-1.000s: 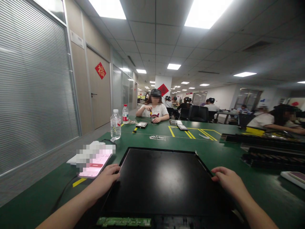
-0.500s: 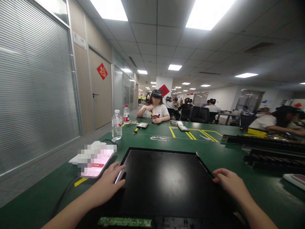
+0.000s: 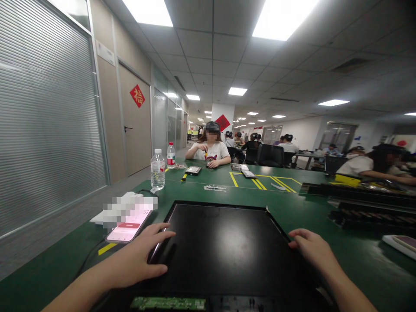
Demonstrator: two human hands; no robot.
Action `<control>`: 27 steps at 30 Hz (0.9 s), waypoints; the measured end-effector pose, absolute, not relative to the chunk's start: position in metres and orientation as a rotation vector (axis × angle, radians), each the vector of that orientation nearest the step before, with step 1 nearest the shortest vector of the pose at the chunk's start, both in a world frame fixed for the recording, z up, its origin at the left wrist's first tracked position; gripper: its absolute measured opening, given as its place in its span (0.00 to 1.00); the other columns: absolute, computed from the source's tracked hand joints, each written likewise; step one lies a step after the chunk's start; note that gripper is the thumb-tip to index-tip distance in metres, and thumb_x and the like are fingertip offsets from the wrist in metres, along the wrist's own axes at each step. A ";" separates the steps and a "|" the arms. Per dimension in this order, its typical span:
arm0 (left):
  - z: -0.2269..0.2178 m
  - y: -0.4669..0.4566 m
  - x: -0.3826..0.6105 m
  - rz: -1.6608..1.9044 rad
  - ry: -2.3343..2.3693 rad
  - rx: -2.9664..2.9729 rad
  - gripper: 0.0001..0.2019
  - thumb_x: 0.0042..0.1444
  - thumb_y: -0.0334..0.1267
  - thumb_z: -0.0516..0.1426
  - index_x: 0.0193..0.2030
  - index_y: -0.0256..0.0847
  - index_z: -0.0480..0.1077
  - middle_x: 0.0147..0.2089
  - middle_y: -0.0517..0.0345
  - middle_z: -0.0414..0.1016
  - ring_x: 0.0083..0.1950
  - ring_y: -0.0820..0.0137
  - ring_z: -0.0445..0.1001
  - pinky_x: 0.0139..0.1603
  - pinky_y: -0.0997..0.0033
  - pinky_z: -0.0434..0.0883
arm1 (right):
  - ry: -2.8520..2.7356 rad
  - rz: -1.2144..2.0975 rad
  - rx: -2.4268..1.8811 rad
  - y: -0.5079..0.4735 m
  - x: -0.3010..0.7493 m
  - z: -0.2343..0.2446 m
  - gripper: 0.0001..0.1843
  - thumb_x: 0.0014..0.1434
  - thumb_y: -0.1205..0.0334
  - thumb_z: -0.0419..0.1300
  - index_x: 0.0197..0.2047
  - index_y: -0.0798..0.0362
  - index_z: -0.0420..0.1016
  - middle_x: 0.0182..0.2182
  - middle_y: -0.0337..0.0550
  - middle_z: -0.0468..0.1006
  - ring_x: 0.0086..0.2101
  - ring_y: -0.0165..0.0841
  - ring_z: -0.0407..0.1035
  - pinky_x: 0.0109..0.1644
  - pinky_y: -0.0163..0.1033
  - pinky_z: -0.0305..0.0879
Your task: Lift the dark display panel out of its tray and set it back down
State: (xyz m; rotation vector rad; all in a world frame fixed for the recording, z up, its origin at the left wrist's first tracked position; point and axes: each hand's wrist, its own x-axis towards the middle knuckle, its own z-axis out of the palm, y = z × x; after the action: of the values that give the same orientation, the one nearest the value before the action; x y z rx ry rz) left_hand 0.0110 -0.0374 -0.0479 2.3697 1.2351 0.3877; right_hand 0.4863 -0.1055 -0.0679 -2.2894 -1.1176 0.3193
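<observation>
A black flat screen panel (image 3: 221, 251) lies in front of me, its dark face up inside a thin frame. A green circuit board (image 3: 167, 303) sits along its near edge. My left hand (image 3: 143, 255) is over the panel's left edge with thumb and fingers spread. At the right edge, my right hand (image 3: 308, 248) has its fingers bent together around the frame. The undersides of the fingers are hidden there.
Left of the panel lie a lit phone (image 3: 130, 225) and a cable; beyond stands a water bottle (image 3: 157, 171). Dark long parts (image 3: 364, 216) lie to the right. Across the green table (image 3: 182, 193) a person (image 3: 209, 149) works beside hard drives (image 3: 193, 170).
My left hand has slid a little nearer along the left edge, its thumb and fingers spreading wider. My right hand stays at the right edge. The view has shifted slightly.
</observation>
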 end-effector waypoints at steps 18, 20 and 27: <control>-0.054 -0.032 0.003 0.249 0.952 2.389 0.40 0.35 0.39 0.64 0.59 0.58 0.55 0.67 0.60 0.47 0.65 0.56 0.48 0.62 0.56 0.50 | -1.110 0.319 -2.292 -0.103 0.487 -0.072 0.17 0.46 0.59 0.48 0.36 0.50 0.73 0.26 0.39 0.80 0.29 0.35 0.70 0.33 0.37 0.60; -0.054 -0.033 0.005 0.258 0.942 2.381 0.40 0.35 0.37 0.64 0.58 0.59 0.56 0.67 0.61 0.47 0.65 0.56 0.49 0.62 0.56 0.50 | -1.113 0.325 -2.301 -0.103 0.487 -0.071 0.16 0.46 0.59 0.48 0.36 0.49 0.73 0.26 0.38 0.80 0.30 0.35 0.70 0.33 0.37 0.60; -0.052 -0.036 0.010 0.275 0.881 2.418 0.38 0.36 0.33 0.62 0.57 0.58 0.57 0.66 0.62 0.47 0.65 0.58 0.49 0.62 0.57 0.49 | -1.124 0.330 -2.286 -0.103 0.489 -0.074 0.16 0.46 0.59 0.48 0.36 0.50 0.72 0.26 0.38 0.79 0.31 0.36 0.71 0.34 0.37 0.60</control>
State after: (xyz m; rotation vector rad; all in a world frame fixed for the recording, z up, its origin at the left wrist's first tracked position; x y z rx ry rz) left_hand 0.0103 -0.0363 -0.0516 2.4178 0.8810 0.2747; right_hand 0.4891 -0.1032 -0.0737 -2.2864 -1.1238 0.3298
